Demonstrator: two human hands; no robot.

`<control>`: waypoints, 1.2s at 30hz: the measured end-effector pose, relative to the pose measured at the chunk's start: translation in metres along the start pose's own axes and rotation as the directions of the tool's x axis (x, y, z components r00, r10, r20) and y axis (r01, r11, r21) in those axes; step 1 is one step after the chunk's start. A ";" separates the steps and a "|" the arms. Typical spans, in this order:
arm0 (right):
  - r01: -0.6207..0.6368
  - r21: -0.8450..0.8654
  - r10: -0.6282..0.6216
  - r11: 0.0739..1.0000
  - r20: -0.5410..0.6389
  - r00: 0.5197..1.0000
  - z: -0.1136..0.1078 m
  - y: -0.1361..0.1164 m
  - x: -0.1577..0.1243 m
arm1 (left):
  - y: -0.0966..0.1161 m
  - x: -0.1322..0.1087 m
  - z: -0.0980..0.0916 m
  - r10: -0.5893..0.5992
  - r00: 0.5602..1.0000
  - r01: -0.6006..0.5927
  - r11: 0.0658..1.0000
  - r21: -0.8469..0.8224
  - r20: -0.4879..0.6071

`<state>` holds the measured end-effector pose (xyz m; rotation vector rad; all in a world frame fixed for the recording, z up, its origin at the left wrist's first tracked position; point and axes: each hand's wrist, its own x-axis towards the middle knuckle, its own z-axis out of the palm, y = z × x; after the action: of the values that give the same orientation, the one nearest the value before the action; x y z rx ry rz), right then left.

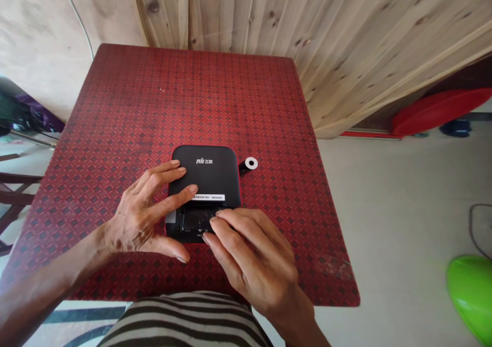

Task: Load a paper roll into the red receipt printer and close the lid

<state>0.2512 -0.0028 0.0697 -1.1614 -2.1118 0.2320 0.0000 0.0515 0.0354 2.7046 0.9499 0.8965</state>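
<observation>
A black, flat device with rounded corners and a red edge, which looks like a small receipt printer point(215, 175), lies on the red patterned table. White lettering and a white label strip mark its upper face. Near its bottom edge is a dark recessed compartment point(194, 217). Spread fingers of my left hand point(144, 211) rest on the device's left side, with the thumb near the lower edge. My right hand point(255, 257) has its fingertips bunched at the compartment's right side; what they grip, if anything, is hidden. Just right of the device lies a small dark roll with a white end point(251, 163).
The red table point(192, 101) meets a wooden plank wall point(246, 16) at the back. A dark wooden chair point(15, 196) stands to the left. On the floor at right are a bright green object point(472, 290) and a red rounded object point(438, 111).
</observation>
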 end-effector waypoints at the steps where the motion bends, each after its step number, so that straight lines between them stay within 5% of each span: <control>1: 0.000 0.000 0.000 1.000 -0.005 1.000 -0.001 -0.001 0.000 | 0.001 0.000 -0.001 -0.002 1.000 0.002 1.000 -0.003 0.004; 11: -0.011 -0.088 0.000 0.996 -0.117 0.993 -0.009 -0.005 -0.018 | 0.008 -0.008 -0.008 -0.048 0.997 0.049 0.999 -0.011 0.067; 14: -0.073 -0.159 0.040 0.985 -0.203 0.978 -0.011 0.005 -0.035 | 0.017 -0.019 -0.010 -0.130 0.989 0.128 0.991 -0.046 -0.069; 20: -0.270 -0.067 0.248 0.961 -0.233 0.940 0.009 0.029 -0.075 | 0.038 -0.047 0.001 -0.238 0.900 0.253 0.967 -0.007 -0.364; 25: -0.428 0.077 0.435 0.901 -0.155 0.887 0.034 0.038 -0.083 | 0.044 -0.052 0.021 -0.203 0.936 0.224 0.974 0.043 -0.289; 36: -0.471 0.077 0.478 0.879 -0.117 0.871 0.041 0.046 -0.080 | 0.039 -0.058 0.032 -0.184 0.940 0.205 0.978 0.047 -0.286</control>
<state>0.2825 -0.0329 -0.0212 -1.6118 -1.6667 0.4139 0.0031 -0.0131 -0.0071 2.5263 1.3056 1.2459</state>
